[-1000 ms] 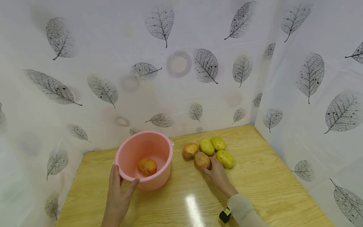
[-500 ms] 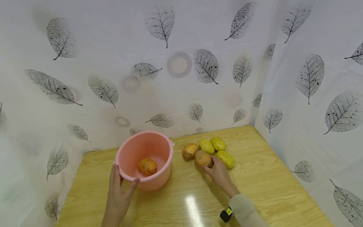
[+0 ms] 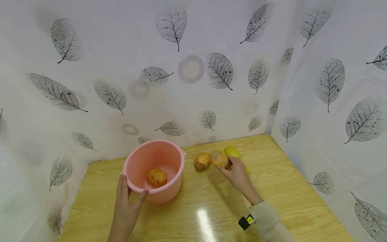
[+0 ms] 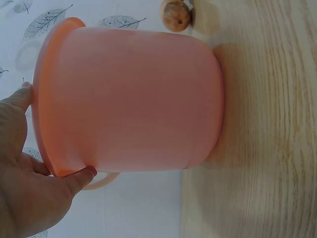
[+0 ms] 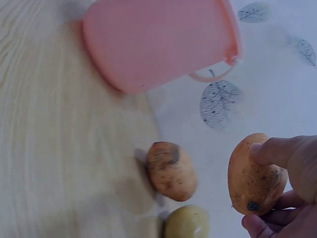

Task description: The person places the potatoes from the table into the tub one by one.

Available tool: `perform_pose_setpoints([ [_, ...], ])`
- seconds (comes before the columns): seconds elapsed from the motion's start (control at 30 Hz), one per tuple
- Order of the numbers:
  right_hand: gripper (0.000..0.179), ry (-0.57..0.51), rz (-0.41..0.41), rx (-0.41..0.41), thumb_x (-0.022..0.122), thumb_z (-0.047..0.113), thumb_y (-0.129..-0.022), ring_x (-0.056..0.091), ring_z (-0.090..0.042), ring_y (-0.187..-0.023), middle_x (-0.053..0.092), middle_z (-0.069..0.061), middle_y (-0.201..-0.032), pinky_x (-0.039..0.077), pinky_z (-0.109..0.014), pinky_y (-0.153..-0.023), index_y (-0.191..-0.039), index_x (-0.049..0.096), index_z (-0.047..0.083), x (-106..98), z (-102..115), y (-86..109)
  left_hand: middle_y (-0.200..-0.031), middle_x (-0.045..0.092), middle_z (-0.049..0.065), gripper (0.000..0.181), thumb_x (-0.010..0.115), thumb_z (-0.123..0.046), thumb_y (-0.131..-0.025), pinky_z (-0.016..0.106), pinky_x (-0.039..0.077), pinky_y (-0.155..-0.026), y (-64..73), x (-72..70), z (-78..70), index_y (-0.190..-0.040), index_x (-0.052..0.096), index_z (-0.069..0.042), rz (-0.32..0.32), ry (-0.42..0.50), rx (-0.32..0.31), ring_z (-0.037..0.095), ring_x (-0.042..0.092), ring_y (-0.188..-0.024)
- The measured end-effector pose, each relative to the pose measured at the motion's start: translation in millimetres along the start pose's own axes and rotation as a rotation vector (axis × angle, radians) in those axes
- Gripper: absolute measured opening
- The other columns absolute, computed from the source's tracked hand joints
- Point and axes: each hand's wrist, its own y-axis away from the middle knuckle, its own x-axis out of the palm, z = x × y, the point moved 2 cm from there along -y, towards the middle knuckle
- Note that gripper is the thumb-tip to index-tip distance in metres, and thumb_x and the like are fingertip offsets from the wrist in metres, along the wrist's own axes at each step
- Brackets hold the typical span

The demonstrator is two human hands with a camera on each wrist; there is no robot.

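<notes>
By right hand, brown potato is pinched, raised above table near yellow potato | by left hand, pink bucket is gripped at rim | fingers should be held firm, rim well steadied

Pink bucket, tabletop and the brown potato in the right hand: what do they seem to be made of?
Pink bucket: probably plastic, smooth and satiny, judging by its even color and moulded-looking rim.
Tabletop: wood or wood-look laminate, fairly glossy; grain and a bright reflection show.
Brown potato: seemingly real, dull-skinned with dark blemishes, though a replica is possible.
</notes>
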Motion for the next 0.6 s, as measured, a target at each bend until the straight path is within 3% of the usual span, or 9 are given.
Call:
perform_pose_setpoints([
  [0.23,0.055,0.054,0.008,-0.02,0.083,0.022,-0.09,0.064,-0.034,-0.096,0.065,-0.024,-0.113,0.058,-0.045,-0.077,-0.129,0.061,-0.012,-27,24,-9.8,-0.171,-0.002,0.019,0.102,0.072,-0.033,-0.099,0.064,0.032,-0.115,0.0,-0.3,0.9,-0.166,-0.001,-0.005,-0.008,0.005,0.015,0.048,0.027,-0.149],
  [0.47,0.051,0.045,-0.003,-0.084,0.082,0.02,-0.091,0.062,-0.027,-0.087,0.065,-0.021,-0.108,0.056,-0.034,-0.07,-0.129,0.063,-0.01,-54,45,-20.9,-0.172,-0.004,0.017,0.103,0.071,-0.036,-0.099,0.067,0.031,-0.116,-0.9,-0.2,1.5,-0.166,-0.002,-0.007,0.006,0.008,-0.001,0.049,0.026,-0.149],
  [0.6,0.049,0.058,-0.011,-0.113,0.081,0.021,-0.092,0.062,-0.028,-0.089,0.066,-0.019,-0.106,0.057,-0.035,-0.071,-0.128,0.063,-0.008,-68,58,-26.4,-0.171,-0.004,0.018,0.103,0.071,-0.036,-0.1,0.067,0.031,-0.116,-0.6,-0.1,0.7,-0.166,-0.002,-0.007,0.006,0.005,0.0,0.05,0.026,-0.149],
])
